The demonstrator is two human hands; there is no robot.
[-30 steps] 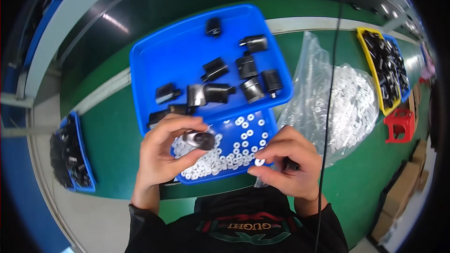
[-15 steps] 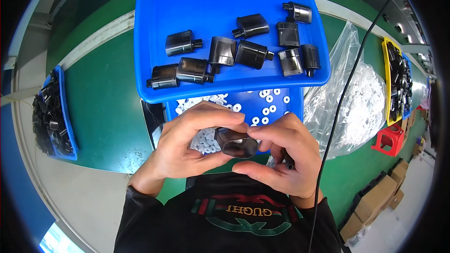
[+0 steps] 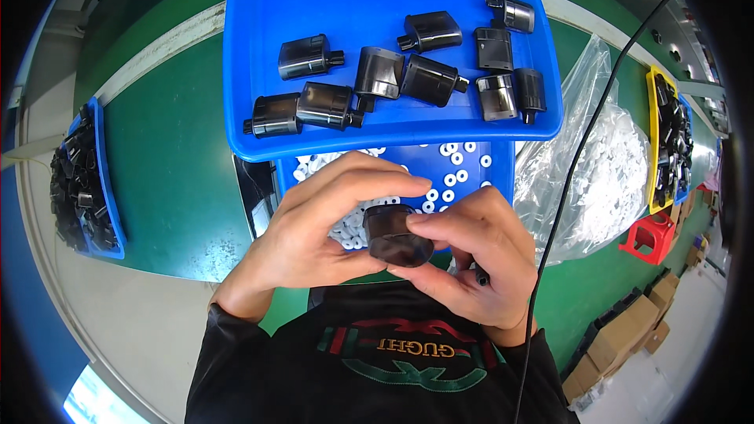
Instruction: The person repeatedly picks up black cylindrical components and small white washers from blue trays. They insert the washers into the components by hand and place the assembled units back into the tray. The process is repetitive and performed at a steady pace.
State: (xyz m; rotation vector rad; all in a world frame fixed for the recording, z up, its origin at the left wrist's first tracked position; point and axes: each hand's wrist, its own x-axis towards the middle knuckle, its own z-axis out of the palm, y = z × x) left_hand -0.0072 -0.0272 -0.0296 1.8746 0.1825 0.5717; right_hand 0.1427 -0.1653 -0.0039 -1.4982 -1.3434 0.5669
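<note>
Between my two hands is a smoky black plastic housing (image 3: pixel 399 237), a short, hollow cup-like piece tilted with its wide side facing me. My left hand (image 3: pixel 318 224) cups it from the left, thumb along its lower edge and index finger arched above it. From the right, my right hand (image 3: pixel 483 255) pinches it, index fingertip on its upper face and thumb beneath. A dark rod-like end (image 3: pixel 481 275) pokes out among the right hand's curled fingers; the rest is hidden. Under both hands lies a blue tray (image 3: pixel 503 159) with white rings (image 3: pixel 449 180), partly covered by my fingers.
A larger blue tray (image 3: pixel 330 0) holds several similar black housings (image 3: pixel 433 31). Right of it is a clear bag (image 3: pixel 601 180) of white pieces, with a black cable (image 3: pixel 577 153) crossing in front. Bins of black parts (image 3: pixel 82 188) stand at the left; a red stool (image 3: pixel 650 237) is at right.
My right thumb has come up against the housing's underside, closing the pinch. The left index finger has lifted from its top, and the housing has turned slightly.
</note>
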